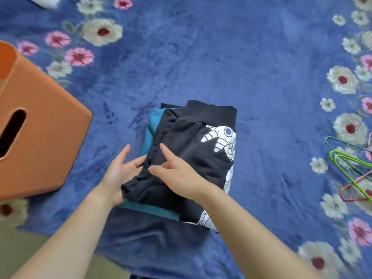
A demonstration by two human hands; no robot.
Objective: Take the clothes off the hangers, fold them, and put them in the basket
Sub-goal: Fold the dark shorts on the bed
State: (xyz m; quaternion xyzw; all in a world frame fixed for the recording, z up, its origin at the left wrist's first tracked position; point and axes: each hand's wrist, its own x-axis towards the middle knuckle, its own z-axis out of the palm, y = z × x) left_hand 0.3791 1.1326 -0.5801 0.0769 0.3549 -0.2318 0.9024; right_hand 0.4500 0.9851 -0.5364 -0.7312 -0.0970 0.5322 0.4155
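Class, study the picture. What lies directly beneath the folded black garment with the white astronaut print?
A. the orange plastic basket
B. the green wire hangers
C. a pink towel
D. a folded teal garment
D: the folded teal garment peeks out along the left and near edges of the folded black garment with the white astronaut print, which lies on top of it.

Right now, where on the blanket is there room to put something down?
Bare blanket lies beyond the folded clothes, and between them and the hangers. It is crowded between the orange basket and the clothes, where the left hand sits.
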